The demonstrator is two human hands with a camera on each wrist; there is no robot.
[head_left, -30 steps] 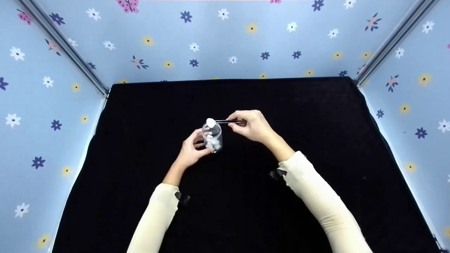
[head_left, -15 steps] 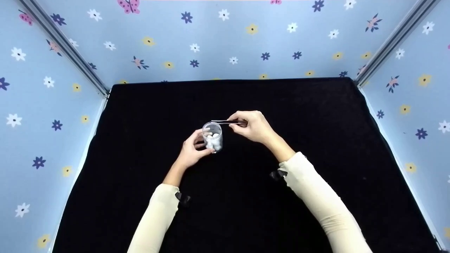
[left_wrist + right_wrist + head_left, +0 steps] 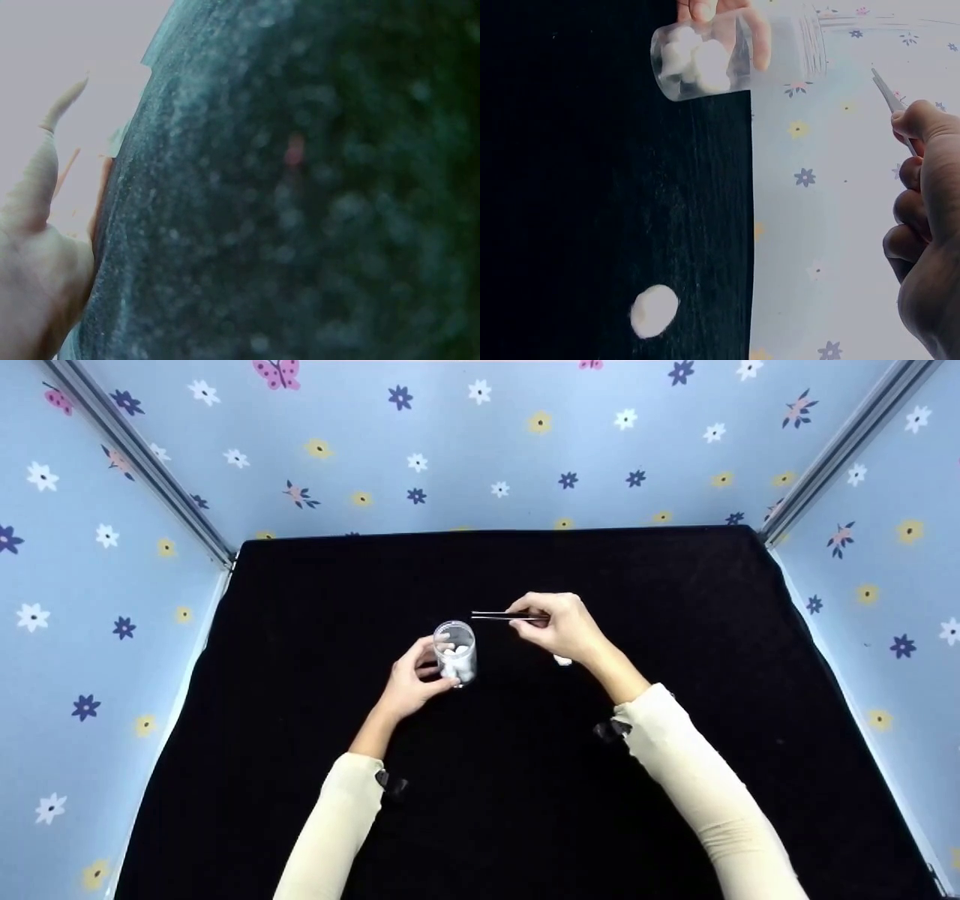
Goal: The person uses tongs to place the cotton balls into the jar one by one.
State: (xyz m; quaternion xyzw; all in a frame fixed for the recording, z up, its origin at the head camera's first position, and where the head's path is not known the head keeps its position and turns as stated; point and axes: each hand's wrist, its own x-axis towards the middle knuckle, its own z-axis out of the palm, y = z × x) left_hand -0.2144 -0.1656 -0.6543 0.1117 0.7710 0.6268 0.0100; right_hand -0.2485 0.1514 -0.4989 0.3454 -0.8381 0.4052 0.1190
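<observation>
My left hand [image 3: 411,678] grips a clear jar [image 3: 465,639] around its side, near the middle of the black cloth. Several white cotton balls [image 3: 697,60] lie in the bottom of the jar, whose mouth is uncovered. To the right of the rim, my right hand [image 3: 555,622] pinches a pair of metal tweezers [image 3: 491,616]; their tips point left and hold nothing. One loose cotton ball [image 3: 655,311] lies on the cloth, partly hidden under the right wrist in the head view. In the left wrist view the jar is washed out by glare beside the left hand [image 3: 37,255].
A black cloth [image 3: 480,795] covers the table. Blue flowered panels [image 3: 450,442] stand at the back and both sides, with metal posts [image 3: 142,465] at the back corners.
The cotton ball held in the tweezers was let go and dropped into the jar. My right hand then moved right with the tweezers, uncovering the loose cotton ball. The left hand stayed put.
</observation>
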